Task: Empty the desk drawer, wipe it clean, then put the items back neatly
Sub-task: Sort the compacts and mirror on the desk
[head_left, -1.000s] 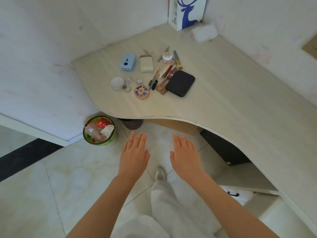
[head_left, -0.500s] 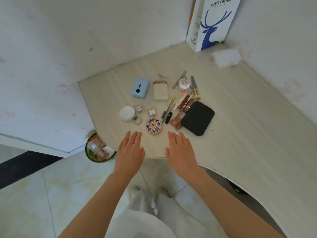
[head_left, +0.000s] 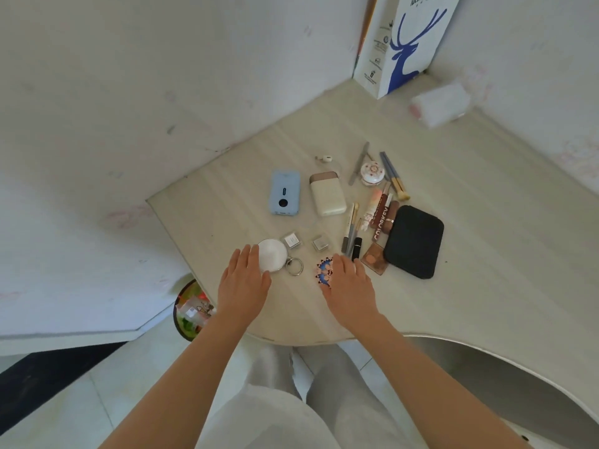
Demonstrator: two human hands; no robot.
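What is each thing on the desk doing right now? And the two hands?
Left hand: open, fingertips at the round white case.
Right hand: open, over the patterned round box.
Black pouch: lying flat, closed.
Blue device: lying flat.
Deer bag: standing upright.

On the tabletop point(head_left: 486, 254) we count two power banks, one blue point(head_left: 284, 193) and one cream point(head_left: 327, 194); two small silver cubes point(head_left: 292, 240) point(head_left: 320, 243); one round white mirror point(head_left: 272, 255); one black pouch point(head_left: 413, 241); one patterned disc point(head_left: 324, 270); one small round jar point(head_left: 372, 173); one deer-print paper bag point(head_left: 408, 43). We also count two hands point(head_left: 243, 283) point(head_left: 351, 288).
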